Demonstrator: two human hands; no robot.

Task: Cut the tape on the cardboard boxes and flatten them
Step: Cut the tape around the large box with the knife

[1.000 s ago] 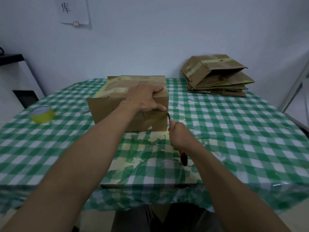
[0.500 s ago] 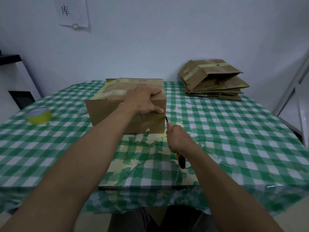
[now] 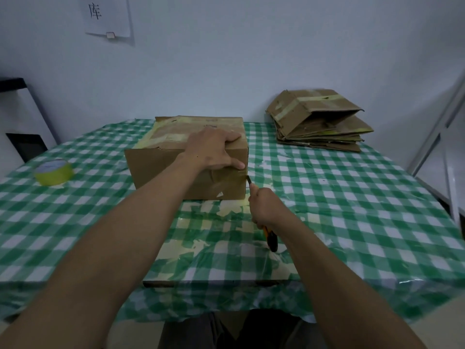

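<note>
Left hand (image 3: 214,149) presses flat-fingered on cardboard box (image 3: 161,170); right hand (image 3: 264,206) fingers clench utility knife (image 3: 271,238), blade just below left thumb.

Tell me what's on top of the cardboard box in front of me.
The left hand rests on the cardboard box at its near right corner, thumb on the front face. Yellowish tape runs across the top. The hand covers the patch beneath it.

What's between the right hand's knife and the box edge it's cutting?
Nothing visible. The right hand holds the knife, blade tip at the front right edge of the box. The left hand rests on the box, thumb just above the blade, not in its path.
</note>
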